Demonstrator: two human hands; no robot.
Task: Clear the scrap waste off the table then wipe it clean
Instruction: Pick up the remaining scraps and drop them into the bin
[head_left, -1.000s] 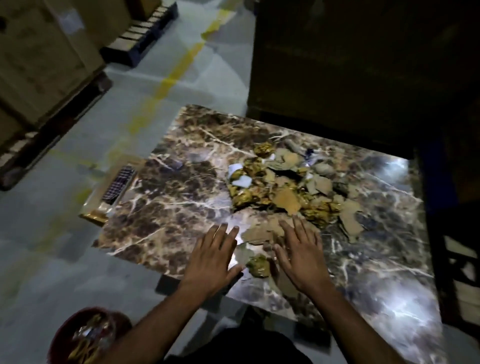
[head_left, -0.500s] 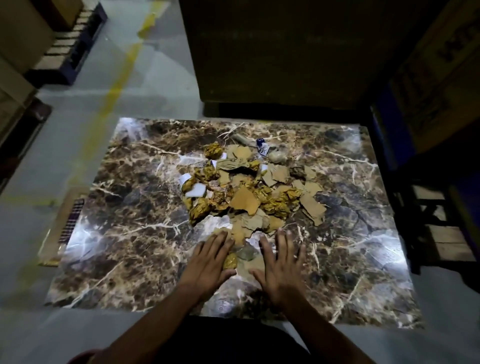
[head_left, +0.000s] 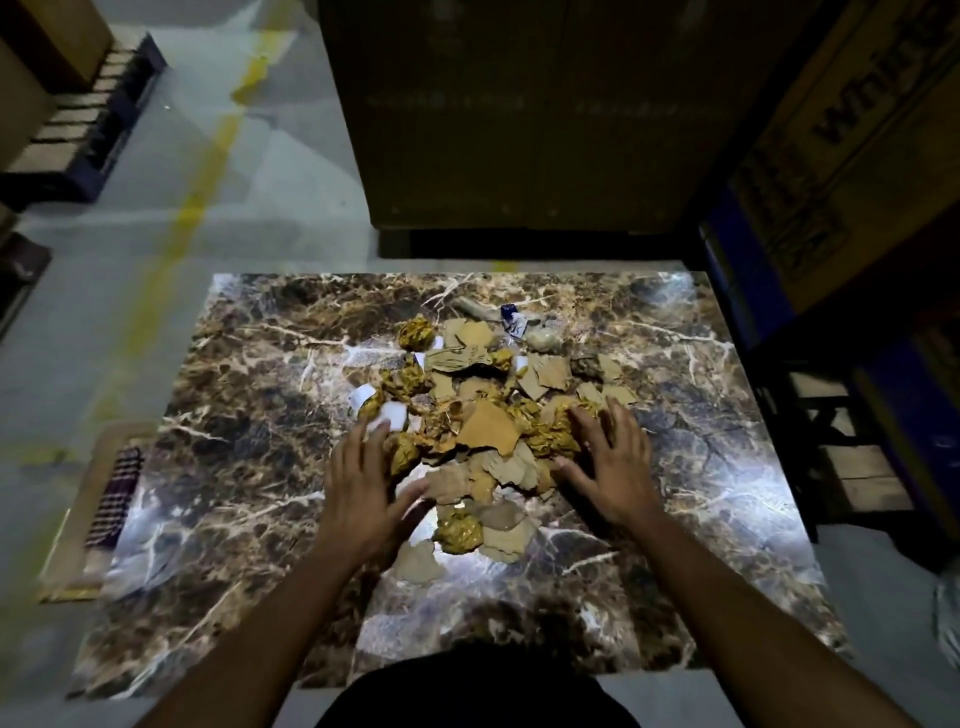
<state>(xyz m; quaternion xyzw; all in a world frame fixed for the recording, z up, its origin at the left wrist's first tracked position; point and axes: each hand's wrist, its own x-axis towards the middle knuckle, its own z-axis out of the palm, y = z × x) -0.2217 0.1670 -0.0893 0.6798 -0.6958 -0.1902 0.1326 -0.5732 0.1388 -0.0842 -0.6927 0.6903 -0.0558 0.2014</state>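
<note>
The big marble surface (head_left: 249, 467) filled the mid & lower frame. A scrap pile (head_left: 488, 410) sat at its center: torn cardboard bits, gold crumpled foil balls, small white paper bits. Left hand (head_left: 363, 493) lay at the pile's left side, fingers spread & fairly straight, tips touching a white bit; grip was released, holding nothing. Right hand (head_left: 613, 467) lay on the pile's right side, fingers spread on the gold foil, also released. A checked cloth (head_left: 117, 493) lay off the surface's left edge, in a flat box.

My guess: scraps are light, thin & loose, so they may slide or scatter. Best to scoop from both sides, hands cupped low under the heap.
</note>
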